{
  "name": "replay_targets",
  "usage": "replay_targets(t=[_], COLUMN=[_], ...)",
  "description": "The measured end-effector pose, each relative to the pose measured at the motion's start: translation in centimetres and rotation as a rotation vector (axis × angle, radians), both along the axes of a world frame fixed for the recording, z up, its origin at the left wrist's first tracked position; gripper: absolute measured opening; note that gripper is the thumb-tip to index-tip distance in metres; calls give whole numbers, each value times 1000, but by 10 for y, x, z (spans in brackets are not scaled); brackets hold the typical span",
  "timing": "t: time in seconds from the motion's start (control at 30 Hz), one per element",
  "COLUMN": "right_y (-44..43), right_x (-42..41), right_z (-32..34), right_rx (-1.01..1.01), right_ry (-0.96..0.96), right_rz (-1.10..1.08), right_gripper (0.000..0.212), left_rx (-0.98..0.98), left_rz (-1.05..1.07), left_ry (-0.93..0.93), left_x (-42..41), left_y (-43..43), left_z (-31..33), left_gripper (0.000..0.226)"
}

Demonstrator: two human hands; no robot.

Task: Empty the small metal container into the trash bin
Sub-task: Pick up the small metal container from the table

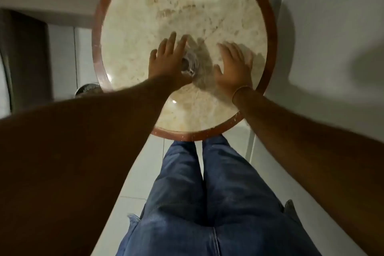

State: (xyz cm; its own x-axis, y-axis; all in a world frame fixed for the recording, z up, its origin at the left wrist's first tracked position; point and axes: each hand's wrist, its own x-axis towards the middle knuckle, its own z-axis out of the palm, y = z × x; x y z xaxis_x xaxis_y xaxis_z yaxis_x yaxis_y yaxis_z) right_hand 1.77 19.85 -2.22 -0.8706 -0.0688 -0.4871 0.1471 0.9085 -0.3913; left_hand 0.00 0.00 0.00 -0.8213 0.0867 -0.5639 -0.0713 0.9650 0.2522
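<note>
A small metal container (190, 64) stands on the round marble table (128, 33), blurred and partly hidden by my left hand. My left hand (168, 58) hovers over its left side with fingers spread, not closed on it. My right hand (233, 66) is to its right, open, palm down above the tabletop, a thin band on the wrist. The dark mesh rim of a bin (88, 88) peeks out on the floor by the table's left edge, mostly covered by my left forearm.
The table has a reddish-brown rim (272, 33). Pale floor tiles surround it. A dark doorway or furniture (25, 52) is at the far left. My legs in blue jeans (207, 193) stand at the table's near edge.
</note>
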Motion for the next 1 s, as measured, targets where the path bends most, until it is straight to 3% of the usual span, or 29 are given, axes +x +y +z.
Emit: replay_targets(t=[0.2, 0.43, 0.53, 0.7, 0.8, 0.9, 1.0], right_y=[-11, -13, -16, -27, -32, -32, -40], right_x=[20, 32, 28, 13, 7, 12, 18], right_z=[-4, -8, -10, -8, -1, 4, 4], right_rx=[-74, -193, -307, -557, -992, -1218, -1209], right_ry=[33, 122, 68, -154, -593, -924, -1014], right_rz=[-135, -294, -428, -757, -936, -861, -803], right_gripper=[57, 29, 24, 29, 55, 78, 70], left_rx=[-39, -45, -19, 99, 208, 271, 311], left_rz=[-100, -111, -76, 108, 164, 173, 196], left_ry=[-63, 69, 88, 169, 245, 238, 192], left_x=[14, 11, 8, 21, 42, 67, 87], left_y=[6, 4, 7, 16, 18, 18, 12], left_z=[-24, -38, -37, -20, 3, 21, 31], left_gripper=[127, 113, 114, 113, 112, 109, 107])
